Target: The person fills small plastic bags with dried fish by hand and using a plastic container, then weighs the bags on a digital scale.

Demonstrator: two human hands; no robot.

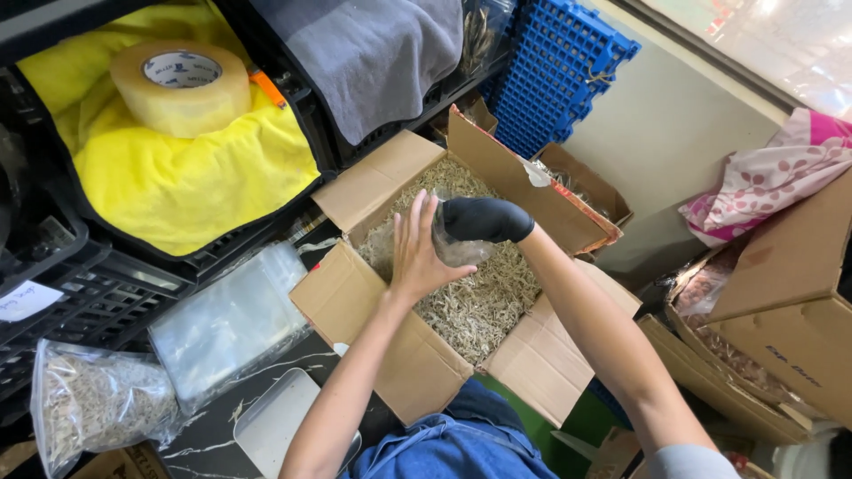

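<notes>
Plastic bag point(457, 247), clear & small, was held over the open cardboard box point(417, 364), w/ both hands on it. Right hand point(484, 219) wore a black glove and its grip was closed round the top of the bag, prob. to keep the mouth up so nothing spilled. Left hand point(417, 253) was bare, fingers spread wide & flat against the bag's side, not closed on it, more like a wall to steady it. Bag looked partly full of the same stuff as the box, but it was hard to see thru the shiny plastic.

Box was full of dried little fish point(484, 306), pale & thin. Its flaps were folded out, so hands could get in easy. It sat right in front of the person, touching the blue apron point(461, 443).

To the left, on the dark marble surface point(209, 439), lay a stack of empty clear bags point(231, 324), a metal scoop tray point(275, 421) & one filled bag point(98, 404) of the same fish, all near. Above those, black crates point(98, 293) held a yellow cloth point(177, 177) w/ a tape roll point(182, 89) on top. More boxes point(781, 310) sat at right.
</notes>
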